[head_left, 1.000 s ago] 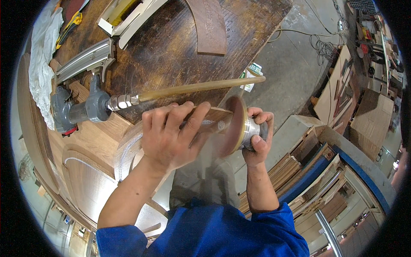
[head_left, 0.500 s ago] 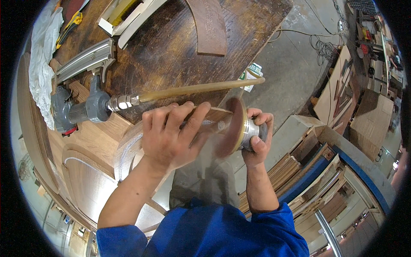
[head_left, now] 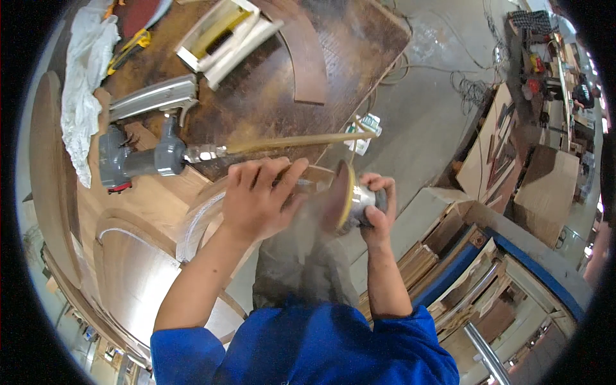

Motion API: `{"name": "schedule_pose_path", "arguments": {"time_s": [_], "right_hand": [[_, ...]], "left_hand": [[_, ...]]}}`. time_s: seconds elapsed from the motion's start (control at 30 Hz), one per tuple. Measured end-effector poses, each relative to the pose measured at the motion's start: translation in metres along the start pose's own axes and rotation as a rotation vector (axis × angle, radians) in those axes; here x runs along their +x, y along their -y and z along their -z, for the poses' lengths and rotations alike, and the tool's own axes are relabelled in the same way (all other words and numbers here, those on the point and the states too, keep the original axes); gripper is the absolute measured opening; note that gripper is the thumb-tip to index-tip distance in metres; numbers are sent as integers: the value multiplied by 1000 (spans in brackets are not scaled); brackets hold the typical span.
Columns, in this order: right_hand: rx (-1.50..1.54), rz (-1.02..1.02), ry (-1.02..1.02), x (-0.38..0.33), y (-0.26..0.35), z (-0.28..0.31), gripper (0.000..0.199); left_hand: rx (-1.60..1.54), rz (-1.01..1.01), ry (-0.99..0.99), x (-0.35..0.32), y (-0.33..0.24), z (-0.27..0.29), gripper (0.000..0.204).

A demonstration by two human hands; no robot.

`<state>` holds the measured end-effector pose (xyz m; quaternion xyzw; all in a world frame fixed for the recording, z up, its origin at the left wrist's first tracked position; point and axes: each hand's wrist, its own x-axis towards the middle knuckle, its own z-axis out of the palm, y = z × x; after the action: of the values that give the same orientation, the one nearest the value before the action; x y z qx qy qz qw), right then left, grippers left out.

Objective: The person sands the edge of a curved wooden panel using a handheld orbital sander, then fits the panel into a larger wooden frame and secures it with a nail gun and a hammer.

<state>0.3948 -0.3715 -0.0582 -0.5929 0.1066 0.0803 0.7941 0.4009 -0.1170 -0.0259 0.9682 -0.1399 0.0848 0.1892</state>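
My right hand (head_left: 378, 208) is wrapped round the silver and black body of a disc sander (head_left: 364, 204). Its dark reddish sanding disc (head_left: 335, 200), backed by a yellow pad, is tilted and blurred, and faces left. The disc is at the right end of a curved wooden piece (head_left: 321, 174); whether they touch is hard to tell. Over this wood lies my left hand (head_left: 260, 200), fingers spread and thumb toward the disc. Dusty haze hangs between the hands. A tan hose (head_left: 289, 141) passes just beyond them.
On the brown bench (head_left: 256, 83) lie a grey nail gun (head_left: 144, 154) coupled to the hose, a yellow cutter knife (head_left: 129, 51), a white open box (head_left: 221, 38), a curved board (head_left: 305, 61) and white plastic (head_left: 90, 83). Curved wooden panels (head_left: 135, 256) stand left; a blue-edged rack (head_left: 536, 269) is right.
The sander has shifted slightly left and tilted differently along the wood's end. My left hand stays over the wood. The whole bench sits a little differently in the view.
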Motion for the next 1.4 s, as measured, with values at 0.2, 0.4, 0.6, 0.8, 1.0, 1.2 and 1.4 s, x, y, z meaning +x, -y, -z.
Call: {"name": "schedule_pose_path", "arguments": {"time_s": [0.2,0.4,0.6,0.8,1.0,1.2,1.4], "right_hand": [[-438,204,3,20,120,58,55],[-677,219,159,122,236,30,47],[-960,329,551,239,236,-93,60],[-1244,541,468,330,173,-161,72],[-972,365,711,364,136,-142,76],[-1037,445,584,358,154,-125,75],[-751,615,580,173,174,-116,48]], "left_hand": [[-58,12,-51,5,-7,12,64],[11,-8,9,35,-33,50,51],[-78,316,-318,46,-82,156,70],[-465,799,-870,-10,-132,182,64],[-586,996,-1308,-116,-198,195,67],[-643,1035,-1601,-183,-218,197,61],[-716,892,-1604,-251,-195,202,55]]}}
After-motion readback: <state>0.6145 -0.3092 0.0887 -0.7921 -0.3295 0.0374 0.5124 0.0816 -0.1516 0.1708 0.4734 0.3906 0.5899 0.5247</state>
